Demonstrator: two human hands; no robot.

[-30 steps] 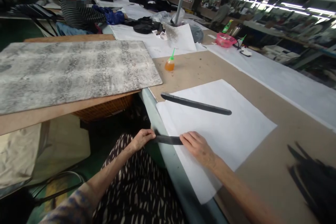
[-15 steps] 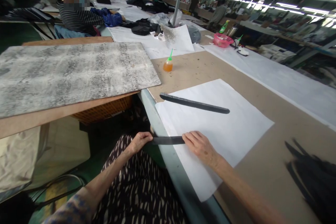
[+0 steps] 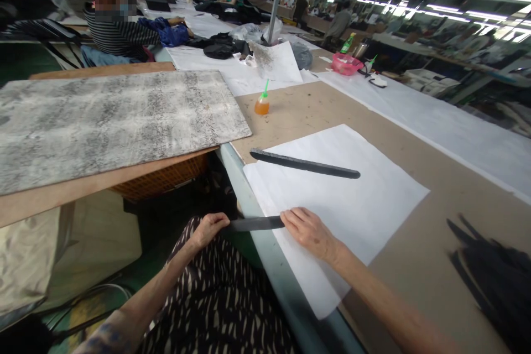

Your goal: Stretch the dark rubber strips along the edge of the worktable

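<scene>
A dark fabric strip [image 3: 255, 224] is stretched between my two hands across the table's near edge. My left hand [image 3: 211, 228] pinches its left end, out over my lap. My right hand [image 3: 309, 232] is closed on the other end, above a white paper sheet [image 3: 344, 204]; the fingers cover that end of the strip. Farther back, a second dark strip [image 3: 305, 164] with rounded ends and a greyish upper edge lies slanted over the paper, its left tip reaching past the sheet.
A small bottle [image 3: 262, 104] of orange liquid with a green spout stands behind the paper. Black pieces [image 3: 493, 276] lie blurred at the right. A mottled board [image 3: 124, 121] juts out at the left. A pink basket [image 3: 346, 64] sits farther back; a co-worker [image 3: 120, 33] sits at the left.
Both hands and the held strip have shifted slightly left in the view, the left hand a little more. The second strip stays on the paper. The whole view has moved slightly.
</scene>
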